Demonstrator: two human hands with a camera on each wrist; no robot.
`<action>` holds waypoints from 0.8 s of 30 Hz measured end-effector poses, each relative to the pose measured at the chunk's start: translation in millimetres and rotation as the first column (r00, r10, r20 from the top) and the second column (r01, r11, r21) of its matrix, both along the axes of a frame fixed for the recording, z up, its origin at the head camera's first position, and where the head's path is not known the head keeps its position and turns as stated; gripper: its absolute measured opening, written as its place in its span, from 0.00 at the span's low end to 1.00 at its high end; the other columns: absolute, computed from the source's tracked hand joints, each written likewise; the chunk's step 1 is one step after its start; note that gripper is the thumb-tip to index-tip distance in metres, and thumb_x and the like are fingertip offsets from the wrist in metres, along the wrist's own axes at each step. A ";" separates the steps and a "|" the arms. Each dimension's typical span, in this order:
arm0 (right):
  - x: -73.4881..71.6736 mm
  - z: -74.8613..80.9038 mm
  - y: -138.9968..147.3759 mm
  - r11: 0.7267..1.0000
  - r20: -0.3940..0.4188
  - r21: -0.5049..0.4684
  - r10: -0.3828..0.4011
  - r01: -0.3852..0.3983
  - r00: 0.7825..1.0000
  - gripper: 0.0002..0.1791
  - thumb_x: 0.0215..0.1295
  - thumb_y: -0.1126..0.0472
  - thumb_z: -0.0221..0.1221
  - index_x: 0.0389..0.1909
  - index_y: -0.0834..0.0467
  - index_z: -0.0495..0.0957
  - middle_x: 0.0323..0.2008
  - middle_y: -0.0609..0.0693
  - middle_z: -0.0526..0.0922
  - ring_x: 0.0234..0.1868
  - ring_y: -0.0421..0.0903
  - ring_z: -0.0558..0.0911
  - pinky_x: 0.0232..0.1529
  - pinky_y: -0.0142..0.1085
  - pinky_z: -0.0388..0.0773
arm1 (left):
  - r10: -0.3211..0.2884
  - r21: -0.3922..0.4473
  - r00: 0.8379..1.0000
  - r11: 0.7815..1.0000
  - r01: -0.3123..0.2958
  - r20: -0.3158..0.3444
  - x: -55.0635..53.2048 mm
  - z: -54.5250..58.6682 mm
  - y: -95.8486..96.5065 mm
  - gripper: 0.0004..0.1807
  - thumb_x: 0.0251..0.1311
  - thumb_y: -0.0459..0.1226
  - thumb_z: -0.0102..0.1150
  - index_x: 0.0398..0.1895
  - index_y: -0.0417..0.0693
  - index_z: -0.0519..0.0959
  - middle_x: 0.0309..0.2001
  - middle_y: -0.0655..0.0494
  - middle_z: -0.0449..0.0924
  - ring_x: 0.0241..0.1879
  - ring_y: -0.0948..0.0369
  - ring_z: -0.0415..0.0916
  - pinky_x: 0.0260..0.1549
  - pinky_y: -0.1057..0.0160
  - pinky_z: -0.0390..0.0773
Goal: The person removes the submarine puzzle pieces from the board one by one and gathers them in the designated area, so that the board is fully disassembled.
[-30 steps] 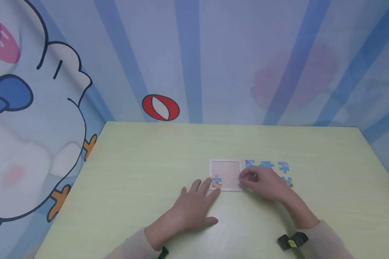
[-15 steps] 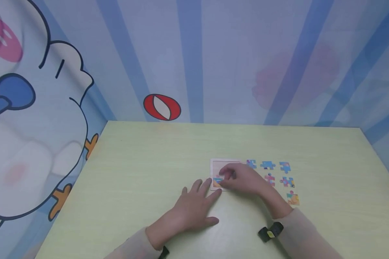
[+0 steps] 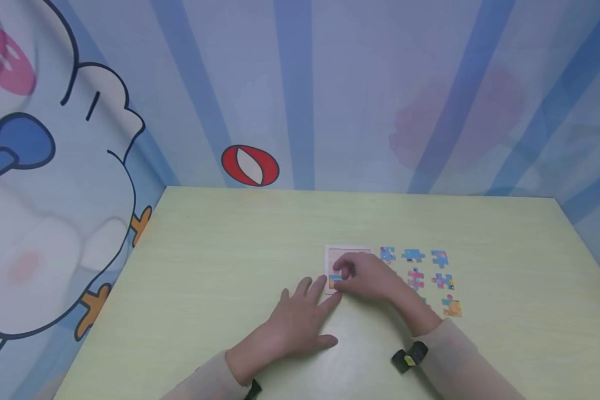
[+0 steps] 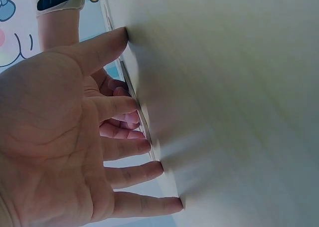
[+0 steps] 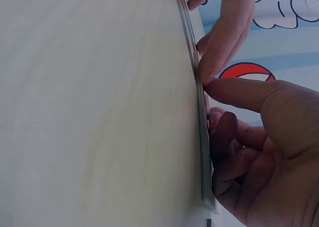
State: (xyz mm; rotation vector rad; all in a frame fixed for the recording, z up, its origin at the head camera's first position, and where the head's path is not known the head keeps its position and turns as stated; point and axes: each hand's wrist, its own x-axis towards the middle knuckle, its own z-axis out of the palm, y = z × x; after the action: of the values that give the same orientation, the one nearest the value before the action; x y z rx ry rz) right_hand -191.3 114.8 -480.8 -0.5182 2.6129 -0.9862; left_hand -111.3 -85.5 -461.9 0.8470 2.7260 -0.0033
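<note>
My left hand (image 3: 292, 325) lies with spread fingers on the table, two fingertips at the lower left corner of a square puzzle tray (image 3: 326, 256). In the left wrist view its fingers are straight, with their tips down. My right hand (image 3: 367, 278) is over the tray with curled fingers. Its thumb and a fingertip are at a blue-and-orange puzzle piece (image 3: 334, 279) in the tray's lower left corner. The right wrist view shows the right thumb (image 5: 239, 93) low at the tray's edge (image 5: 203, 157); the fingers hide most of the piece.
Right of the tray lie loose puzzle pieces in rows, among them a blue one (image 3: 413, 255), a pink one (image 3: 415, 278) and an orange one (image 3: 451, 305). The right forearm partly covers some. A printed backdrop (image 3: 350, 100) rises behind the table (image 3: 230, 239).
My right hand has moved left from the tray's right edge to the piece in its lower left corner, uncovering several loose pieces. The left hand has stayed in place.
</note>
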 end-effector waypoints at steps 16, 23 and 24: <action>1.5 1.0 0.8 0.999 0.001 -0.021 -0.038 0.038 0.999 0.13 0.59 0.57 0.72 0.43 0.54 0.85 0.32 0.44 0.80 0.35 0.43 0.77 0.42 0.41 0.75 | -0.004 0.001 1.000 1.000 0.004 -0.004 -0.1 -0.2 0.2 0.46 0.64 0.65 0.60 0.83 0.64 0.59 0.81 0.46 0.53 0.76 0.42 0.55 0.60 0.33 0.71; 2.6 3.7 1.7 0.995 -0.001 -0.056 -0.078 0.078 0.997 0.03 0.68 0.56 0.65 0.39 0.50 0.85 0.33 0.41 0.84 0.34 0.42 0.80 0.42 0.43 0.78 | 0.006 0.018 1.000 1.000 -0.007 0.010 0.9 0.9 -0.6 0.45 0.65 0.65 0.60 0.81 0.64 0.61 0.81 0.47 0.52 0.77 0.43 0.54 0.61 0.32 0.70; 2.6 4.3 2.0 0.995 -0.003 -0.062 -0.074 0.074 0.997 0.03 0.68 0.56 0.65 0.38 0.50 0.85 0.33 0.41 0.84 0.34 0.42 0.80 0.41 0.43 0.78 | 0.007 0.018 1.000 1.000 -0.008 0.011 1.0 1.1 -0.6 0.45 0.65 0.65 0.60 0.81 0.64 0.61 0.81 0.47 0.52 0.77 0.43 0.54 0.62 0.32 0.70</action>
State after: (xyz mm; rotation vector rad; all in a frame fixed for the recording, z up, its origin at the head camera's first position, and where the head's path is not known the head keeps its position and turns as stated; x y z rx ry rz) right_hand -188.7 116.8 -476.5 -0.4421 2.6302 -1.0929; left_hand -110.3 -86.1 -460.9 0.8392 2.7229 0.0271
